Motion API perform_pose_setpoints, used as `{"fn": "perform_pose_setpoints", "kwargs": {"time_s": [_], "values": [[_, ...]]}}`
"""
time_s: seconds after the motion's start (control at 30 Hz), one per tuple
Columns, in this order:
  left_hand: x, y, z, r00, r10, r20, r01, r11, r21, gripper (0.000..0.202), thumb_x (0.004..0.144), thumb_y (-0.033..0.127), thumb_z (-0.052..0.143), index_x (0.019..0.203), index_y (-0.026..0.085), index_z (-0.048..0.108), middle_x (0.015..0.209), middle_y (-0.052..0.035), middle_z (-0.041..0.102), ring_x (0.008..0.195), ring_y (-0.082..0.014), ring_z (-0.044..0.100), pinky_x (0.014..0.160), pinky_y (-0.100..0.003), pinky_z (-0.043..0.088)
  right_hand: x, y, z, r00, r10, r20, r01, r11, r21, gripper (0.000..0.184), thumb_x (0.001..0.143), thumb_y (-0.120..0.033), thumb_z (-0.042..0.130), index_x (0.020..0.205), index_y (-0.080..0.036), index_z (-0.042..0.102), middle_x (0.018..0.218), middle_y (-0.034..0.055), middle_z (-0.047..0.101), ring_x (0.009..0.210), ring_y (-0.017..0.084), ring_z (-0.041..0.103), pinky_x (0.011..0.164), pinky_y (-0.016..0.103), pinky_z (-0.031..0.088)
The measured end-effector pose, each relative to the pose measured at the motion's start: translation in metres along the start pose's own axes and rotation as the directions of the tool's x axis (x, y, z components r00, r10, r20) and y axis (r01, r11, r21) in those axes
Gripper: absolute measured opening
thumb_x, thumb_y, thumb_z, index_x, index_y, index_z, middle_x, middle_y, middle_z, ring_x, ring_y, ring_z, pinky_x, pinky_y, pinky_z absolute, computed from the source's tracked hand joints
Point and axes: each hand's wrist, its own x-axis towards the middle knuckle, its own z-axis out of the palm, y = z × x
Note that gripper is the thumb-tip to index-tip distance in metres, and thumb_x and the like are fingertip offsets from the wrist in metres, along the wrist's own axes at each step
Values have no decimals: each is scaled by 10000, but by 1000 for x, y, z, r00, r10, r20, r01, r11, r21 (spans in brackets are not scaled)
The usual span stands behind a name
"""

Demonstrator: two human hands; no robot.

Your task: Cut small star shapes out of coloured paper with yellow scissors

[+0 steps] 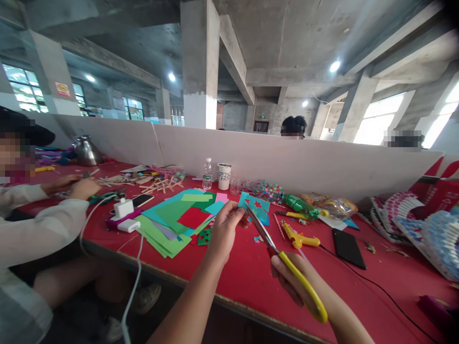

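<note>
My left hand [225, 228] pinches a teal paper sheet [255, 206] with red star-shaped cut-outs and holds it up over the red table [251, 277]. My right hand [292, 277] grips yellow-handled scissors [287, 260]. Their blades point up and left and meet the lower edge of the teal sheet. A stack of green, teal, red and pink paper sheets [179, 220] lies on the table just left of my left hand.
A yellow glue gun [299, 238], a black phone [347, 247] with a cable, a green bottle [299, 204], a water bottle [207, 174] and a paper cup [224, 176] lie nearby. A seated person [39, 224] works at left. A white partition [287, 165] runs behind.
</note>
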Motion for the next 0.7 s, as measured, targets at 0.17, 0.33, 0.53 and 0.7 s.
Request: {"fn": "perform_pose_setpoints", "kwargs": {"time_s": [0.17, 0.33, 0.53, 0.7], "values": [[0, 1, 2, 1000, 16, -15, -16, 1000, -2, 180, 767, 354, 616, 734, 181, 579, 650, -8, 606, 599, -130, 563, 585, -235, 451, 2, 1, 0, 1000, -18, -3, 18, 1000, -14, 521, 832, -693, 398, 737, -185, 465, 442, -113, 332, 321, 45, 282, 336, 162, 224], [1, 2, 3, 1000, 26, -15, -26, 999, 19, 175, 768, 347, 611, 715, 185, 570, 638, 1, 605, 587, -128, 566, 578, -234, 449, 3, 1, -1, 1000, -12, -11, 11, 997, -79, 565, 801, -744, 365, 728, -191, 455, 481, -92, 365, 330, 52, 320, 333, 167, 229], [1, 6, 3, 999, 43, 1, -43, 998, 42, 160, 788, 328, 583, 725, 182, 560, 648, -4, 607, 594, -134, 577, 586, -244, 461, -3, -3, -3, 997, -73, -23, 67, 978, -197, 564, 820, -731, 343, 754, -186, 472, 540, -63, 410, 384, 69, 368, 398, 200, 326], [1, 6, 4, 999, 48, 2, -48, 997, 59, 151, 809, 312, 560, 734, 181, 548, 646, -1, 600, 595, -132, 570, 591, -244, 461, -1, -3, -2, 997, -69, -17, 65, 983, -170, 539, 842, -701, 357, 746, -184, 472, 509, -72, 396, 372, 67, 346, 383, 200, 263]]}}
